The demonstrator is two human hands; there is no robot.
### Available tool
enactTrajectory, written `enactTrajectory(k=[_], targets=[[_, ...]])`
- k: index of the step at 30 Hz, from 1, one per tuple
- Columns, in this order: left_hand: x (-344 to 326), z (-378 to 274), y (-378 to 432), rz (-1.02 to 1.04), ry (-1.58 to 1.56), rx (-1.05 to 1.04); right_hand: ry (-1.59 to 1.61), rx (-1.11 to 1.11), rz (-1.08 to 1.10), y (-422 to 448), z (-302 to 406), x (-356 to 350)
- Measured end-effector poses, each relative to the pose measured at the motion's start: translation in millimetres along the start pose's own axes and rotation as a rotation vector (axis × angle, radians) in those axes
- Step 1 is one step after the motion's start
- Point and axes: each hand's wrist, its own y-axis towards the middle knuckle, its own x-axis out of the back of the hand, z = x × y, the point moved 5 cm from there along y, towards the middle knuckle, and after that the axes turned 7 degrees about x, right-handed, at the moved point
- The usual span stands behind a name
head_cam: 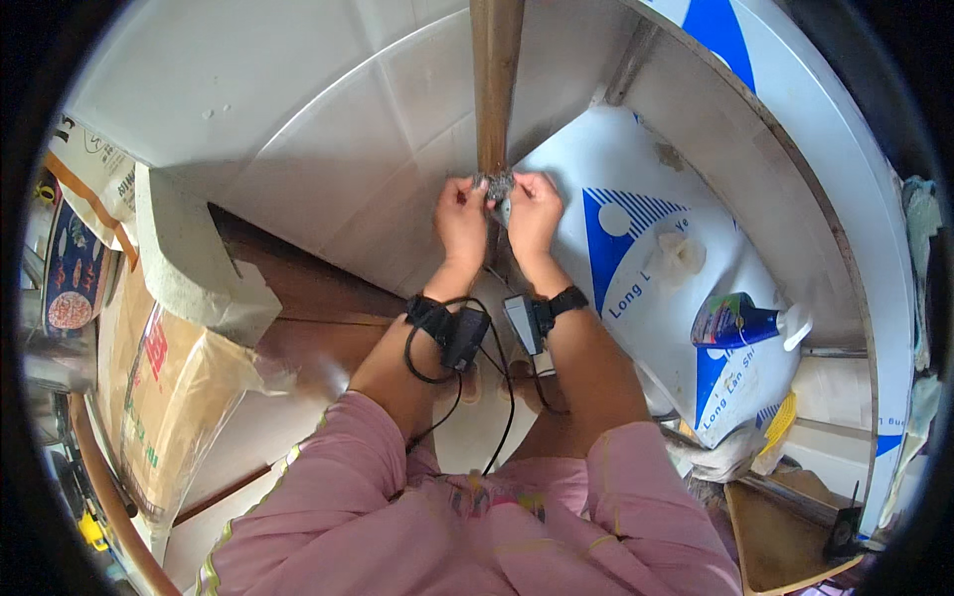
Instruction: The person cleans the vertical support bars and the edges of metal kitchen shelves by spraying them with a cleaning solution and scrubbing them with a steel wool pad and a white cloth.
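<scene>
Both hands meet at the middle, at the lower part of a brown wooden post (498, 89). Between the fingertips is a tangled, shiny grey wad (501, 186) that looks like a steel wool scourer. My left hand (460, 223) pinches its left side, and my right hand (538, 216) grips the right side. A small pale object (507, 211) shows just below the wad; what it is cannot be made out. Each wrist wears a black strap with a small device, the left one (466, 339) black and the right one (524, 324) grey-faced, with black cables hanging from them.
To the right, a blue spray bottle (734, 322) lies on a white sheet (648, 357) printed with blue shapes and writing, near a crumpled translucent plastic piece (678, 253). A plastic-wrapped cardboard box (160, 395) stands left. Pale panels (343, 164) rise beyond the hands.
</scene>
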Motion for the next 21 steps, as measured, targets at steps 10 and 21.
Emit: enactTrajectory(k=[10,21], targets=[[-16.6,-146.2,18.3,0.124,-0.216,-0.352,-0.033,0.36,0.08,93.4,108.7,1.7],[-4.0,9.7,7.5,0.106,-0.011,-0.018,0.011,-0.083,0.111,11.4,-29.3,2.2]])
